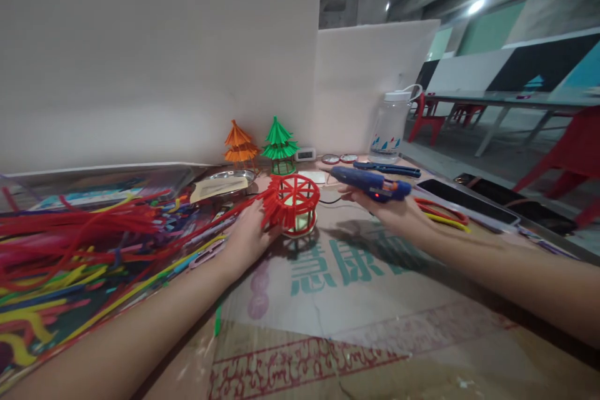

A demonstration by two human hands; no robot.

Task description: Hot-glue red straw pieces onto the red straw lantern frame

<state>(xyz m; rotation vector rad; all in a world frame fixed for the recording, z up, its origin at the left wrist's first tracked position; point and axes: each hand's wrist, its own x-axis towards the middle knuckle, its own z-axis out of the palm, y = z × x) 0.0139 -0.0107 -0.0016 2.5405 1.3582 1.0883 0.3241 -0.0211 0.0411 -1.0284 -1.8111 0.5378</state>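
In my left hand (253,228) is a small red pavilion model (295,197) built from fuzzy craft stems, its round spoked frame facing me and its fringed roof part toward my fingers. My right hand (370,203) grips a blue glue gun (370,182) with a small red light on its body. The gun's nozzle points left, a short way from the model and apart from it. Behind them stand a finished-looking orange pavilion (240,142) and a green pavilion (279,144).
Piled craft stems (70,262) in many colours cover the left side. A metal dish (229,178) with a paper piece lies near the back. At right are a water bottle (387,128), blue pliers (387,169) and a phone (469,201). A white board (159,62) stands behind.
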